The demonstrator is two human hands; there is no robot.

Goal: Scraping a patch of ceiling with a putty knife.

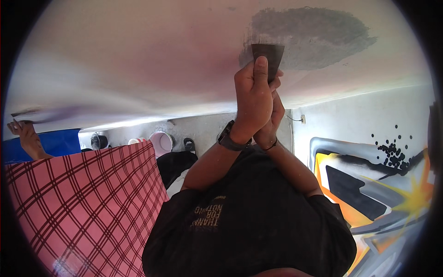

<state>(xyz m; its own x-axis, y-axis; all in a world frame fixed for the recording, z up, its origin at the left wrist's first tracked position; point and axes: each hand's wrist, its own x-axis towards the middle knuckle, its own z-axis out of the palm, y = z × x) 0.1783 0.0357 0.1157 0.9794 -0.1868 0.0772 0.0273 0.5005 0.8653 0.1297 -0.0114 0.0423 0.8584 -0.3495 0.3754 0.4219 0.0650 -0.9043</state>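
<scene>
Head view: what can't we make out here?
- Scraper: handle hidden inside both hands; only the dark blade shows against the grey patch.
- Right hand: mostly behind the left hand; its grip cannot be told.
- Co-worker's hand: cut by the left rim; whatever it holds is blurred.
- Buckets: too small, contents unreadable.
- Painted wall: cropped by the fisheye rim.

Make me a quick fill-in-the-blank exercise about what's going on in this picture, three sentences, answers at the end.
1. The left hand and right hand together grip a dark putty knife, its blade against the white surface at the edge of a ___ patch.
2. The left wrist wears a black ___.
3. The checked cloth on the person at the left is ___ with dark lines.

Missing words: grey; watch; pink
</scene>
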